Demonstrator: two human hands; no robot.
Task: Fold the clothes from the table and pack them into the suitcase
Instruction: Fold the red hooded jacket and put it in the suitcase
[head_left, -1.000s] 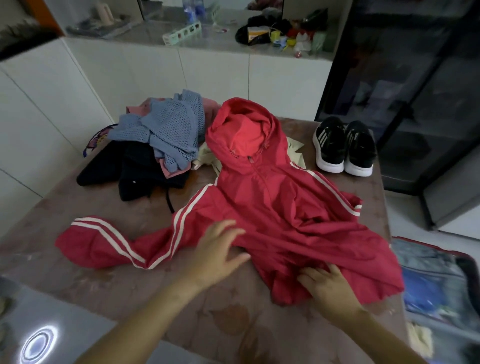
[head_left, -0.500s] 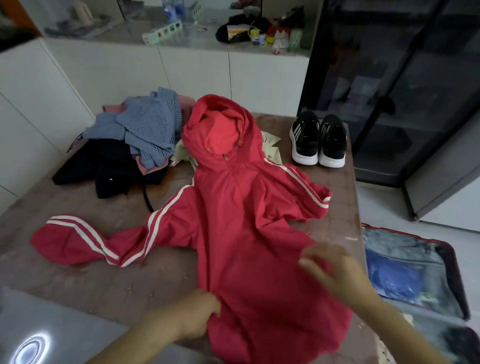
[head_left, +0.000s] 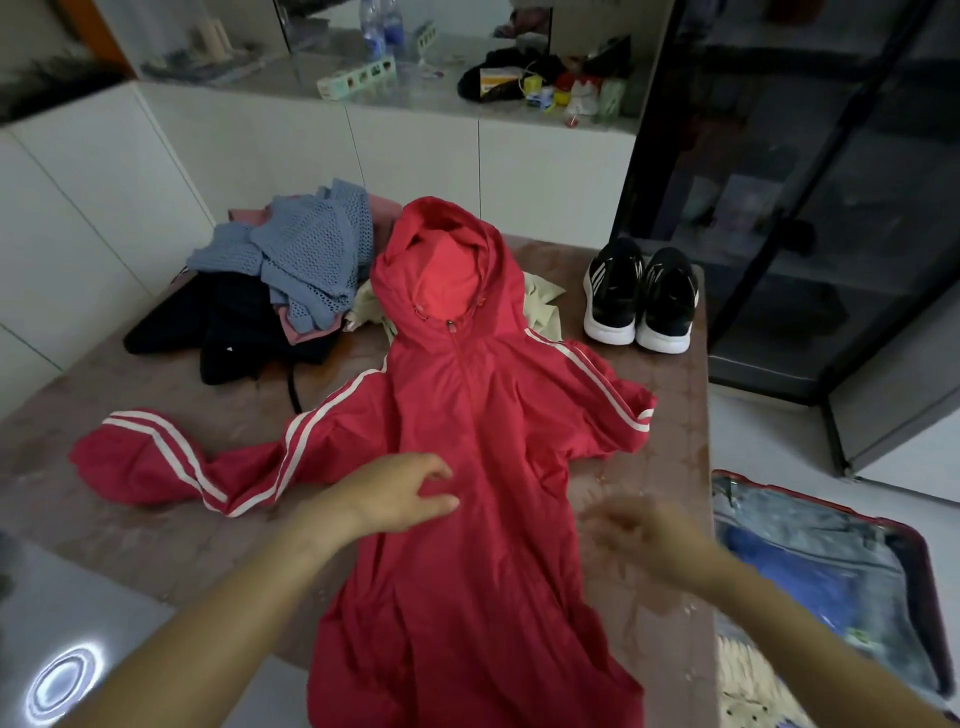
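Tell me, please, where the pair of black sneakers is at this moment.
In the head view, the black sneakers stand at the far right corner of the table, right of the red jacket hood, before the dark glass cabinet.

red hooded zip jacket with white sleeve stripes (head_left: 467, 415): 1 | blue open-knit sweater (head_left: 311, 254): 1 | pale yellow-green garment (head_left: 540, 296): 1 | black garments in heap (head_left: 228, 322): count unclear | black trainers with white soles (head_left: 613, 296): 2 | clear plastic bottles (head_left: 370, 26): 2 | open red-rimmed suitcase (head_left: 800, 498): 1 | brown mottled table (head_left: 156, 415): 1
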